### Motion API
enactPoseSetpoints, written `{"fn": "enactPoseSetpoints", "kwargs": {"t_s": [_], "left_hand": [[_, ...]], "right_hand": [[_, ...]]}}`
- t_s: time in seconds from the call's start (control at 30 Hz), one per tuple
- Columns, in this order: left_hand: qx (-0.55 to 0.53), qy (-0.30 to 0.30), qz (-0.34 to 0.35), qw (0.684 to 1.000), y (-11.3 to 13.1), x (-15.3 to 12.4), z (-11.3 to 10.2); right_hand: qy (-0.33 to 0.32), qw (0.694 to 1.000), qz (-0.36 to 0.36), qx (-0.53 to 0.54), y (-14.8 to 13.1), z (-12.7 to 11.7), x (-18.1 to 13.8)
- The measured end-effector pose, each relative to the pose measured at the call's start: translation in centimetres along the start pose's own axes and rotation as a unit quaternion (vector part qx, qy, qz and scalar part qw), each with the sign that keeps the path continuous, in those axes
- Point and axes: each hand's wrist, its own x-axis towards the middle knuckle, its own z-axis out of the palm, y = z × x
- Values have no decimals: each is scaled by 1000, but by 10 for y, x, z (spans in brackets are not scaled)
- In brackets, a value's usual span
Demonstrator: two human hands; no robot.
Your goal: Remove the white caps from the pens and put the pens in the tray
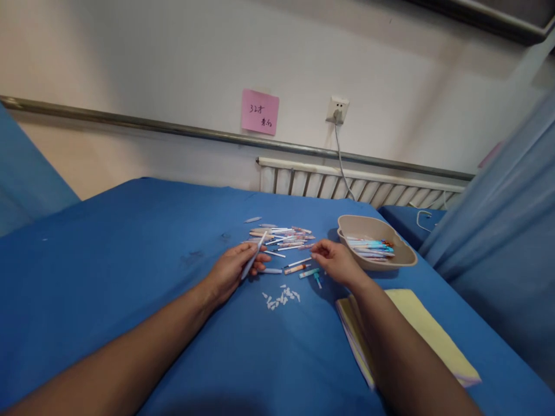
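Note:
In my left hand (pixel 240 263) is a pale blue-grey pen barrel (pixel 250 266), tilted, with a thin white refill standing out of its upper end. My right hand (pixel 336 263) has its thumb and fingertips pinched together just above the table. A white refill (pixel 298 263) with a dark tip reaches to those fingertips; whether they grip it I cannot tell. Between the hands lie a heap of pen parts and refills (pixel 281 237), an orange-and-white pen part (pixel 298 269) and a teal pen part (pixel 309 273). Small white conical tips (pixel 284 296) are scattered closer to me.
A beige basin (pixel 405 251) holding several pens stands at the right. Yellow folded paper or cloth (pixel 427 329) lies under my right forearm. Behind the blue-covered table (pixel 130 248) are a radiator (pixel 312 180) and a wall socket with a cable (pixel 337 110). Blue curtains (pixel 498 219) hang at both sides.

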Motion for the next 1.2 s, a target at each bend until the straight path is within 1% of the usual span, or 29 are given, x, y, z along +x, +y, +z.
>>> {"fn": "enactPoseSetpoints", "kwargs": {"t_s": [0.07,0.17,0.3,0.4,0.73,0.9,0.97,1.0,1.1,1.13,1.2], "left_hand": [[-1,-9,-16,1000,-3,-1,3],[-13,-19,-40,999,-5,-3,6],[-32,-28,-58,997,-4,-5,7],[-39,-38,-67,996,-4,-7,7],[-32,-53,-65,996,-7,-3,5],[-13,-53,-66,996,-10,-2,4],[2,-55,-58,997,-11,-2,5],[15,-58,-50,997,-11,-2,5],[70,-68,-20,995,-11,-3,7],[90,-71,-13,993,-11,-3,8],[124,-71,-1,990,-11,-4,9]], "right_hand": [[-65,998,-2,-15,6,-4,-4],[-103,992,-24,-62,3,-4,-9],[-119,981,-42,-145,-3,-2,-11],[-129,974,-42,-183,-2,-1,-10],[-160,964,-51,-208,-6,7,-7],[-159,960,-72,-221,-6,7,-4],[-145,966,-78,-199,-4,7,-3],[-129,973,-81,-171,-2,7,-2],[-55,997,-57,-17,1,9,1],[-32,998,-37,44,2,10,2],[-5,989,4,149,0,12,3]]}}
